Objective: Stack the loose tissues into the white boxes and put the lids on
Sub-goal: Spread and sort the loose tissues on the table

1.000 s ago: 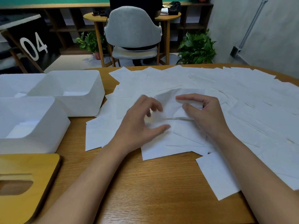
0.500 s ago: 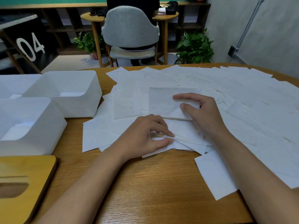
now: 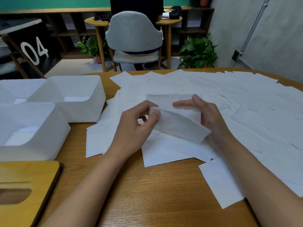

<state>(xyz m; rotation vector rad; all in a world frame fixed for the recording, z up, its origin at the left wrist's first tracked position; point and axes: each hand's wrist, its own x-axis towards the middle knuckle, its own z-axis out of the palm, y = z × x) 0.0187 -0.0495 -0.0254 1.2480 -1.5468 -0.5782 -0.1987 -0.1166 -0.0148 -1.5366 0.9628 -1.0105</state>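
Observation:
Loose white tissues (image 3: 229, 99) cover the right and middle of the wooden table (image 3: 147, 194). One tissue (image 3: 180, 123) is lifted off the pile between both hands. My left hand (image 3: 136, 128) pinches its left corner with thumb and fingertips. My right hand (image 3: 211, 118) holds its right side, fingers curled behind it and thumb up. Two open white boxes stand at the left: the near box (image 3: 32, 148) and the far box (image 3: 96, 108), each with some tissues at the bottom. A wooden lid (image 3: 24, 194) with a slot lies at the front left.
A third white box (image 3: 14, 89) shows at the far left edge. Behind the table stand a grey chair (image 3: 133, 35), two potted plants and a small round table. One single tissue (image 3: 219, 181) lies near the front right.
Both hands have raised one tissue off the pile; a moment ago my left hand was pinching at the tissues' edge on the table and my right hand rested on the pile.

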